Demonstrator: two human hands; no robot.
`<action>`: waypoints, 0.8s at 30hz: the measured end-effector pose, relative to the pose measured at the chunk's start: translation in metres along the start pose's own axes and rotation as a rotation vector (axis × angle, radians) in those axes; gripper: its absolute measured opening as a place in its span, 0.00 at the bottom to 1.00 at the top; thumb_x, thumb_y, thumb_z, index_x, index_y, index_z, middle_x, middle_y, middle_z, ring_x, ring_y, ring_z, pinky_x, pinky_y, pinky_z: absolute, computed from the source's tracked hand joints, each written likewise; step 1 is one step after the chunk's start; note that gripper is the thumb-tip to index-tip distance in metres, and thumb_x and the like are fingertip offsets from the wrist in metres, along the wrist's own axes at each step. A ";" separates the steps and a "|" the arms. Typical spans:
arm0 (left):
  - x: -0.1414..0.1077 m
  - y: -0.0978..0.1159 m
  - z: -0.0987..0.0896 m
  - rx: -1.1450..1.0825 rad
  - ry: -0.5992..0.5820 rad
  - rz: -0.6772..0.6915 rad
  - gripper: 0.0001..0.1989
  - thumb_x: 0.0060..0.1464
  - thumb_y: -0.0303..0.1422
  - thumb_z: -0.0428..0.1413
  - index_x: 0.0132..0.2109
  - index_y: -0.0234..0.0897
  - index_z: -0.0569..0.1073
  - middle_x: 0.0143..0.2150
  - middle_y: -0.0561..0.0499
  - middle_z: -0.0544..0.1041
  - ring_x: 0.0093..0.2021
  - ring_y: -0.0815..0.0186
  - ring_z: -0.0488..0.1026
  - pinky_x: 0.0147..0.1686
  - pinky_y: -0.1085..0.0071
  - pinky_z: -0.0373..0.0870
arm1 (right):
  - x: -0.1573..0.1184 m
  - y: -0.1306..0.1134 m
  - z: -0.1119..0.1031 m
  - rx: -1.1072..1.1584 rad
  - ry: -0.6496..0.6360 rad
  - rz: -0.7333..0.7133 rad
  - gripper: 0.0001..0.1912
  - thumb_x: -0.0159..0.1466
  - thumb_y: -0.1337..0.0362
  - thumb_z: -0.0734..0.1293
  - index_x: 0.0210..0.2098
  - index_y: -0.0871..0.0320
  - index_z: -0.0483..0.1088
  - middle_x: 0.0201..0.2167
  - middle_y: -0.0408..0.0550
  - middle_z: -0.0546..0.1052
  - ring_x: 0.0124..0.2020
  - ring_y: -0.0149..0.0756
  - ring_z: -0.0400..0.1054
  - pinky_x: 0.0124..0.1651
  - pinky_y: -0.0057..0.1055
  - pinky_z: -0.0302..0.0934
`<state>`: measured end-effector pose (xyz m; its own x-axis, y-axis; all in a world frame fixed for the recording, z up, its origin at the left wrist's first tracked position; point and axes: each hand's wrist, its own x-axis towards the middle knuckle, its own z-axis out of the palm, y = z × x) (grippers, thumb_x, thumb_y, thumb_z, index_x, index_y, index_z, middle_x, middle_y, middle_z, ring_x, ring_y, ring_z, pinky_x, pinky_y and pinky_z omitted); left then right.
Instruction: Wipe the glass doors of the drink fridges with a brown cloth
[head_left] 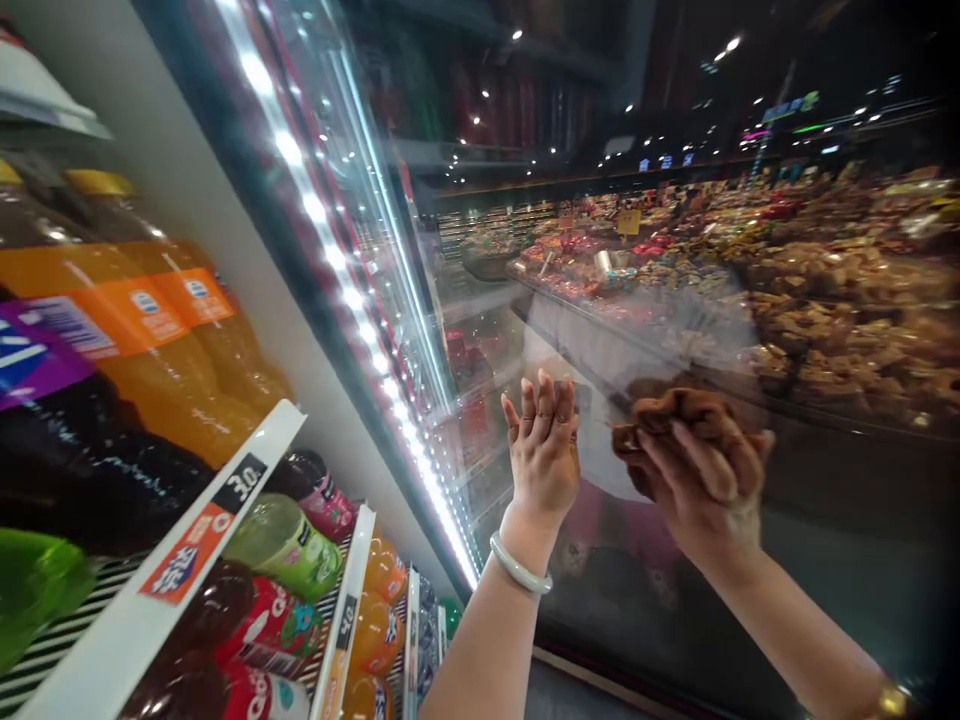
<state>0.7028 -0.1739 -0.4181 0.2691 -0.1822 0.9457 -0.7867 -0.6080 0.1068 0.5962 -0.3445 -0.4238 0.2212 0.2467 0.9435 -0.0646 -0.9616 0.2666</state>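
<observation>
A brown cloth [686, 405] is bunched under the fingers of my right hand [709, 485], which presses it to the dark glass door [480, 270]. My left hand [545, 440] lies against the same glass, to the left of the cloth, with its fingers stretched upward. It holds nothing. A pale bangle [520, 566] circles my left wrist, and something gold sits on my right wrist. Reflections of my body and the store cover the glass around both hands.
On the left, shelves with white price rails [217, 520] hold orange drink bottles [142, 320], a green-labelled bottle [292, 545] and red-labelled bottles [274, 620]. A bright LED strip [352, 295] runs slantwise between shelves and glass. Heaped goods [847, 300] show in the glass at right.
</observation>
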 end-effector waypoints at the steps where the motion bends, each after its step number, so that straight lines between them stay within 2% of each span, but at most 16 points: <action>1: 0.000 -0.002 -0.001 0.012 0.002 -0.003 0.40 0.69 0.25 0.52 0.78 0.46 0.41 0.78 0.49 0.47 0.79 0.60 0.39 0.78 0.51 0.34 | 0.005 0.002 0.001 -0.004 0.047 0.036 0.25 0.62 0.64 0.76 0.59 0.47 0.75 0.55 0.51 0.75 0.62 0.55 0.65 0.68 0.60 0.61; 4: -0.001 -0.006 -0.004 0.038 -0.035 -0.012 0.40 0.70 0.26 0.51 0.78 0.47 0.40 0.79 0.49 0.48 0.79 0.59 0.39 0.78 0.50 0.35 | 0.040 -0.008 0.013 -0.014 0.180 0.104 0.25 0.62 0.63 0.76 0.58 0.50 0.75 0.55 0.54 0.75 0.65 0.61 0.60 0.70 0.68 0.54; 6: -0.001 -0.007 -0.007 0.041 -0.056 -0.014 0.40 0.69 0.27 0.52 0.79 0.45 0.40 0.79 0.49 0.48 0.79 0.58 0.39 0.78 0.49 0.34 | 0.059 -0.025 0.022 0.005 0.176 0.047 0.25 0.63 0.63 0.76 0.60 0.52 0.74 0.55 0.53 0.75 0.65 0.58 0.59 0.72 0.67 0.53; 8: -0.003 -0.010 -0.011 0.045 -0.064 -0.027 0.40 0.69 0.26 0.51 0.79 0.42 0.39 0.79 0.47 0.49 0.79 0.59 0.38 0.78 0.49 0.33 | 0.061 -0.041 0.026 0.029 0.109 -0.033 0.25 0.63 0.65 0.75 0.60 0.50 0.74 0.54 0.50 0.76 0.65 0.53 0.59 0.73 0.63 0.54; 10: -0.005 -0.015 -0.015 0.051 -0.076 -0.045 0.41 0.68 0.24 0.50 0.79 0.42 0.38 0.79 0.46 0.49 0.79 0.59 0.38 0.78 0.49 0.31 | 0.046 -0.046 0.023 0.037 0.022 -0.091 0.24 0.64 0.66 0.74 0.59 0.46 0.75 0.55 0.46 0.76 0.65 0.49 0.58 0.74 0.59 0.54; 12: -0.007 -0.022 -0.018 0.049 -0.093 -0.054 0.41 0.68 0.23 0.50 0.79 0.42 0.38 0.79 0.47 0.49 0.79 0.59 0.38 0.78 0.48 0.31 | 0.027 -0.041 0.015 0.029 -0.023 -0.106 0.23 0.64 0.65 0.74 0.57 0.44 0.76 0.54 0.45 0.75 0.64 0.48 0.60 0.74 0.57 0.55; 14: -0.009 -0.026 -0.019 0.043 -0.098 -0.046 0.41 0.68 0.23 0.51 0.79 0.45 0.39 0.79 0.48 0.50 0.79 0.60 0.38 0.78 0.48 0.31 | 0.020 -0.031 0.008 0.013 0.010 -0.075 0.21 0.64 0.64 0.75 0.56 0.46 0.76 0.52 0.47 0.76 0.63 0.50 0.63 0.73 0.58 0.57; 17: -0.009 -0.029 -0.018 0.046 -0.074 -0.042 0.41 0.69 0.25 0.51 0.78 0.47 0.38 0.78 0.49 0.53 0.79 0.61 0.39 0.77 0.47 0.34 | 0.043 -0.026 0.010 -0.010 0.136 0.015 0.22 0.62 0.62 0.76 0.56 0.52 0.76 0.54 0.53 0.75 0.64 0.57 0.62 0.71 0.64 0.56; 19: -0.010 -0.027 -0.017 0.044 -0.067 -0.048 0.41 0.69 0.25 0.51 0.78 0.47 0.37 0.78 0.47 0.53 0.79 0.60 0.39 0.77 0.47 0.38 | 0.067 -0.035 0.018 -0.004 0.181 0.033 0.23 0.63 0.63 0.76 0.57 0.53 0.75 0.55 0.53 0.75 0.65 0.57 0.60 0.71 0.65 0.56; 21: -0.010 -0.026 -0.016 0.029 -0.076 -0.063 0.41 0.69 0.24 0.51 0.78 0.44 0.37 0.78 0.46 0.52 0.79 0.57 0.39 0.77 0.46 0.43 | 0.084 -0.049 0.027 0.021 0.163 -0.013 0.23 0.64 0.64 0.75 0.58 0.52 0.74 0.55 0.50 0.76 0.64 0.53 0.60 0.72 0.61 0.56; 24: -0.012 -0.025 -0.017 0.009 -0.100 -0.068 0.42 0.67 0.22 0.50 0.79 0.42 0.37 0.77 0.44 0.56 0.79 0.56 0.40 0.77 0.45 0.46 | 0.082 -0.062 0.031 0.049 0.072 -0.119 0.22 0.66 0.66 0.73 0.58 0.47 0.75 0.57 0.44 0.75 0.64 0.47 0.60 0.75 0.54 0.55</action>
<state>0.7097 -0.1435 -0.4269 0.3764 -0.2163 0.9008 -0.7600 -0.6282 0.1668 0.6488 -0.2685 -0.3697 0.1537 0.3651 0.9182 0.0062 -0.9296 0.3686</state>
